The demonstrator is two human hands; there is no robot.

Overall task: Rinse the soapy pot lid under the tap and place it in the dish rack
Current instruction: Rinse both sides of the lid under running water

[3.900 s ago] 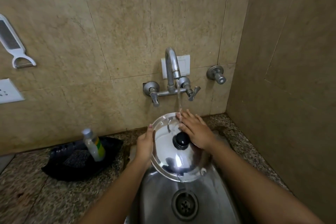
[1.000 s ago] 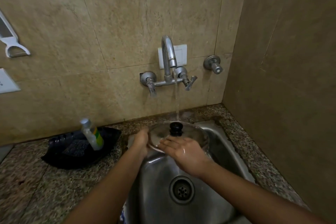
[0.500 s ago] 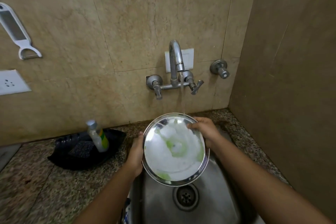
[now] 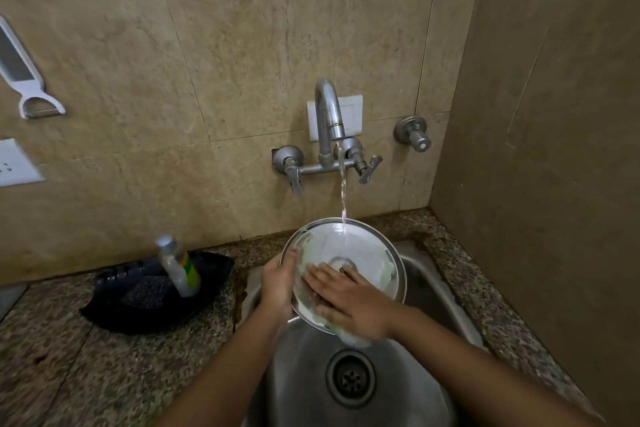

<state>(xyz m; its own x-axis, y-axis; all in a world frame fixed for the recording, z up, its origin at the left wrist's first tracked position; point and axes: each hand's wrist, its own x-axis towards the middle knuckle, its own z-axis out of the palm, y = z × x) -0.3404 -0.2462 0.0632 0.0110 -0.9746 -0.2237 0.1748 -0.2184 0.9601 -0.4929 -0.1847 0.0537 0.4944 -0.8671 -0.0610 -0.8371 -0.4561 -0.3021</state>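
Note:
The round steel pot lid [image 4: 367,253] is held tilted over the sink [image 4: 415,288], its soapy underside facing me with white foam and green streaks. Water from the wall tap [image 4: 329,114] falls onto the lid's upper part. My left hand [image 4: 278,284] grips the lid's left rim. My right hand [image 4: 346,298] lies flat with fingers spread on the lid's lower inner surface. The knob side is hidden. No dish rack is in view.
A black tray [image 4: 114,305] holding a dish-soap bottle [image 4: 178,265] sits on the granite counter [image 4: 69,357] left of the sink. The drain [image 4: 350,378] lies below the lid. A side wall [image 4: 554,149] stands close on the right; a peeler [image 4: 24,80] hangs on the back wall.
The lid was flipped from knob-up to soapy underside facing me. My right hand moved from the lid's upper right rim down onto its inner surface. Some foam has washed off.

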